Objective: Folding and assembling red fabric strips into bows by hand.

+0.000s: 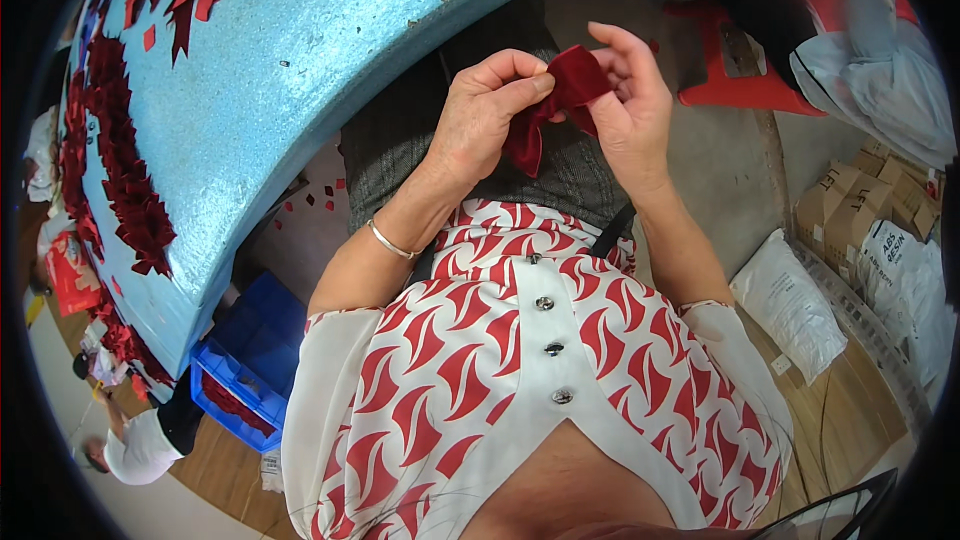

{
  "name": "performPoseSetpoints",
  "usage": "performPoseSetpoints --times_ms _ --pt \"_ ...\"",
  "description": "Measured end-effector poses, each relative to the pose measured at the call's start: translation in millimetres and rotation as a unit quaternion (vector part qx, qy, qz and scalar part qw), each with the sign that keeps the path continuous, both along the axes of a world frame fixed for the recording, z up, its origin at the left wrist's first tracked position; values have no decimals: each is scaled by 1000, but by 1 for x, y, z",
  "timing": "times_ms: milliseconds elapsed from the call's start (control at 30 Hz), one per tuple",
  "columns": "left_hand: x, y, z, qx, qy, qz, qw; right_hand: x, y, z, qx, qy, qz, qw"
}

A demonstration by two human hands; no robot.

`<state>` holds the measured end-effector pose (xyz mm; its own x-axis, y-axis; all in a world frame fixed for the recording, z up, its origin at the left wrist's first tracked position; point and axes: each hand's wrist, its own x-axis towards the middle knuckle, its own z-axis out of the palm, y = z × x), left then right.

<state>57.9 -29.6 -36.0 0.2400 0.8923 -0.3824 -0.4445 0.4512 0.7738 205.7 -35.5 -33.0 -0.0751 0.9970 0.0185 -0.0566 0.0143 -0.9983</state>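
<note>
A small piece of dark red velvet fabric (555, 105) is pinched between both my hands over my lap. My left hand (485, 115) grips its left side with thumb and bent fingers, and a silver bangle sits on that wrist. My right hand (630, 105) holds the fabric's right side, its upper fingers lifted and slightly spread. The fabric folds and hangs down between the two hands. Below them is my red-and-white patterned blouse with metal buttons.
A large light-blue table (270, 90) curves along my left, with rows of dark red fabric pieces (125, 180) on it. A blue crate (250, 360) stands under it. A red stool (735, 65), cardboard boxes (860, 205) and white bags (790, 305) lie to my right. Another person (135, 445) is at the lower left.
</note>
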Motion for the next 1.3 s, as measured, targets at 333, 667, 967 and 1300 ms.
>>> performPoseSetpoints --times_ms 333,667,967,1300 --pt "1 0 3 50 61 -32 996 13 -6 1 -18 30 -1 999" --pt "-12 8 -4 29 108 -104 988 22 3 -18 -131 181 58 973" --pt "-11 0 -3 37 106 -173 979 20 -16 -34 -184 208 39 960" --pt "-4 5 -8 10 57 -128 990 22 -14 -29 -181 321 -12 930"
